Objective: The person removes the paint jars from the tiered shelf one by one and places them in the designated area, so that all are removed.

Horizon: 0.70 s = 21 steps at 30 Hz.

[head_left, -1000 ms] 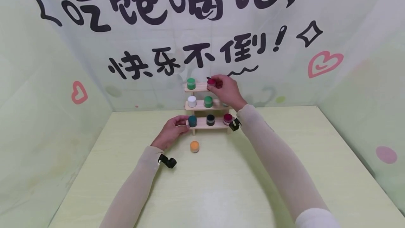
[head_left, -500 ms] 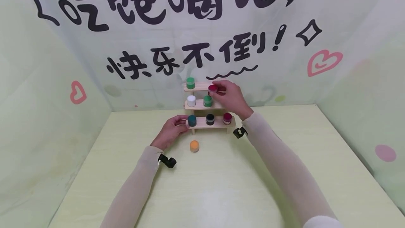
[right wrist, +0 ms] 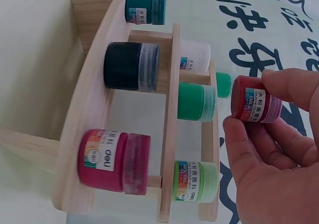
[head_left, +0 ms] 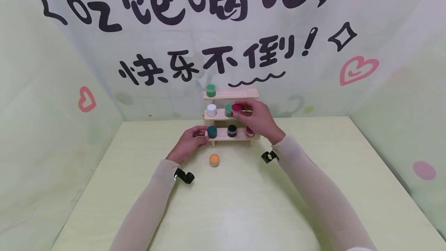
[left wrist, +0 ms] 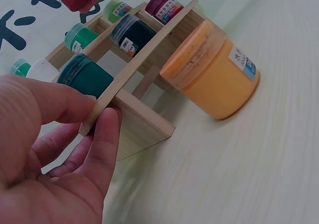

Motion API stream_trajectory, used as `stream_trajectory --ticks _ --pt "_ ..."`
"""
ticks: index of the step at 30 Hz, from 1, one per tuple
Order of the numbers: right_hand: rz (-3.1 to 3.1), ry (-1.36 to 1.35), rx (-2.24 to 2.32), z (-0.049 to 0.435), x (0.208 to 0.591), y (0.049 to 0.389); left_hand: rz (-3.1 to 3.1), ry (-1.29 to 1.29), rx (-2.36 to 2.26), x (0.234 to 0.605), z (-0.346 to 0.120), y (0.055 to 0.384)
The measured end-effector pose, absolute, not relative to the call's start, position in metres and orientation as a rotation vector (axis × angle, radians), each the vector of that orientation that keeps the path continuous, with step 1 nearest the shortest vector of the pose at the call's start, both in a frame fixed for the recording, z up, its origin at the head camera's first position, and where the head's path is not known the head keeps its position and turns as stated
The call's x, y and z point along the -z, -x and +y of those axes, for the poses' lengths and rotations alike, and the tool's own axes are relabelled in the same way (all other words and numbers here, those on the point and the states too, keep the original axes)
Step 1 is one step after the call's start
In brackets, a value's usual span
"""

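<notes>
A three-tier wooden display rack (head_left: pixel 240 136) stands at the back of the table. My left hand (head_left: pixel 189 142) pinches the end of its bottom shelf between thumb and fingers, beside a teal paint jar (left wrist: pixel 85 77). In my right hand (head_left: pixel 259 119) is a red paint jar (right wrist: pixel 255 99), held between thumb and fingertips in front of the middle shelf. Behind it on that shelf are a green jar (right wrist: pixel 196 101), a light green jar (right wrist: pixel 195 181) and a white jar (head_left: pixel 211 110). A black jar (head_left: pixel 232 130) and a magenta jar (right wrist: pixel 113 160) share the bottom shelf with the teal one.
Another green jar (head_left: pixel 210 90) sits at the left of the top shelf. On the table in front of the rack stands an orange jar (left wrist: pixel 212 69). A lettered cloth backdrop (head_left: pixel 167 100) hangs right behind the rack.
My right hand has lifted the red paint jar off the top shelf and brought it down and forward to middle-shelf height. The left hand stays on the rack.
</notes>
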State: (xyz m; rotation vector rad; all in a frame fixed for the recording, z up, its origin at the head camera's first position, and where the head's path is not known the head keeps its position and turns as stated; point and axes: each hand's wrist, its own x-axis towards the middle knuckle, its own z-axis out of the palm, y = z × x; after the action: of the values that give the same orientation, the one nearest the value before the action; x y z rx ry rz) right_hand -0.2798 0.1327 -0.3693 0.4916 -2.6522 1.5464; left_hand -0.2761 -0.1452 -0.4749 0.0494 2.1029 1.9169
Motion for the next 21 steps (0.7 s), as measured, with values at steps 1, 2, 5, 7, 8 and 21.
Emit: stream_trajectory --ticks 1,2,5,7,8,21 --pt "-2.647 -0.503 -1.549 0.133 0.371 0.278 2.109 -0.048 -1.913 0.475 -0.145 0.276" --pt "-2.644 -0.512 -1.558 0.134 0.373 0.277 2.111 -0.047 -1.912 0.475 -0.145 0.276" --pt "-2.630 -0.535 -1.604 0.136 0.378 0.273 2.110 -0.046 -1.916 0.475 -0.145 0.276" --pt "-2.623 -0.543 -1.642 0.136 0.383 0.271 2.111 -0.050 -1.920 0.475 -0.144 0.277" --pt "-2.623 -0.545 -1.653 0.136 0.384 0.270 2.114 -0.050 -1.918 0.475 -0.144 0.277" --pt "-2.673 -0.648 -1.591 0.135 0.400 0.252 2.114 -0.023 -1.920 0.473 -0.143 0.277"
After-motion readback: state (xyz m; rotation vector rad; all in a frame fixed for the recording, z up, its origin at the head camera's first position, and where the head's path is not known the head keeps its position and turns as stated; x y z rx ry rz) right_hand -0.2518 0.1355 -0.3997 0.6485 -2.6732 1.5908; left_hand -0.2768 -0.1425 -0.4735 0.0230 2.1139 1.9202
